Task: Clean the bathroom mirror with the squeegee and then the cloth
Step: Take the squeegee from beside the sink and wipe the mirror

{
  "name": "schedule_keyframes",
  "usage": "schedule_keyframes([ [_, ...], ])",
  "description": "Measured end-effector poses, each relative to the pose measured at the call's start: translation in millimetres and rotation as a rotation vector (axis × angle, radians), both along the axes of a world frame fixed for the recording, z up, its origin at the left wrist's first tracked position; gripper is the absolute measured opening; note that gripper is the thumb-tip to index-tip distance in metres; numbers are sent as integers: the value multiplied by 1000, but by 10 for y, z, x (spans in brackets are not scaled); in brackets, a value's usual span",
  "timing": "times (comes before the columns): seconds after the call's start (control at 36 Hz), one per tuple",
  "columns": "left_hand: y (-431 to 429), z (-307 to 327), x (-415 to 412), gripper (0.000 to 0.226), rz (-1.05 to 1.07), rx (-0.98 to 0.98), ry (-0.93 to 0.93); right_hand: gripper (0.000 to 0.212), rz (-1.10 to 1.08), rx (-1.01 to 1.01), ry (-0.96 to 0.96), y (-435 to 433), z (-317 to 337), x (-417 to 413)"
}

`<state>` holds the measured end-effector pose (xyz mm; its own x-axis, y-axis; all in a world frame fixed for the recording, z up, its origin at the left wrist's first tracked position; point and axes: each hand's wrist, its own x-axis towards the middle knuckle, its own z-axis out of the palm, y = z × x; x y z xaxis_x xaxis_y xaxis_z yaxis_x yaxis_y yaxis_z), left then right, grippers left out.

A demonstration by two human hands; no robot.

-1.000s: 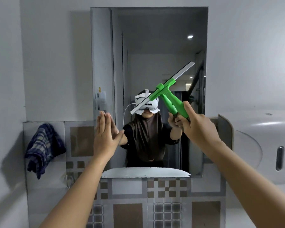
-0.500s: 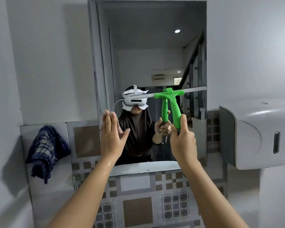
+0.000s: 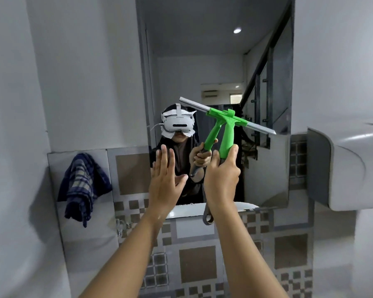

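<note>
**Squeegee against the mirror, blade tilted, right hand holding the handle**

Squeegee (image 3: 225, 127): I see a green plastic body with a pale blade strip. It sits at about 2 o'clock from picture centre, in front of the lower half of the mirror (image 3: 202, 61). The blade slopes, its high end at 10 o'clock and its low end at 4 o'clock, reaching almost to the mirror's right edge. I cannot tell whether the blade edge touches the glass. The handle runs down from the blade toward 6 o'clock.

Right hand (image 3: 222, 179): the grip is wrapped round the lower part of the green handle, thumb raised along its right side. A grey loop at the handle's end hangs below the wrist.

Left hand (image 3: 165, 179): the grip is wide, holding nothing. Fingers are straight and together, pointing to 12 o'clock, with the thumb spread toward the right hand. The hand stands before the mirror's lower left corner. I cannot tell whether the palm touches the glass.

Cloth (image 3: 83, 186): a blue checked piece hangs on the wall at 9 o'clock from the left hand, well apart from both hands.

A white dispenser (image 3: 353, 168) is fixed to the wall at 3 o'clock, just beside the mirror's right edge. Patterned tiles (image 3: 197, 263) cover the wall below the mirror.
</note>
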<state>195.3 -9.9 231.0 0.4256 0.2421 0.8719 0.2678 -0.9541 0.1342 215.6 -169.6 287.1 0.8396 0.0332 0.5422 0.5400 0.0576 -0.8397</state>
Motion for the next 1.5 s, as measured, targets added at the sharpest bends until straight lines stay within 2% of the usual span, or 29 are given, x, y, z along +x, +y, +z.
schedule_keyframes([
  [0.17,10,-130,-28,67,-20,50,1,52,21,-207,-100,259,13,-322],
  [0.25,91,-171,3,86,37,57,27,57,25,-320,-180,343,-79,-387],
  [0.36,10,-223,-38,72,-4,21,29,56,-45,-435,-305,224,-143,-298],
  [0.5,-127,-422,-52,92,12,-71,-5,52,-129,-533,-472,12,-191,-106],
  [0.83,-456,-644,137,85,118,-330,-158,50,-174,-728,-808,-339,-129,437],
  [0.97,-524,-655,174,86,123,-412,-206,53,-330,-744,-974,-403,-102,640],
  [1.17,-498,-683,146,86,89,-372,-193,49,-285,-732,-1075,-632,-21,939],
  [1.33,-455,-624,131,80,164,-306,-132,51,-267,-718,-1110,-913,-55,1250],
  [1.5,-276,112,23,71,194,-87,-143,53,-243,-729,-1028,-1034,-165,1389],
])
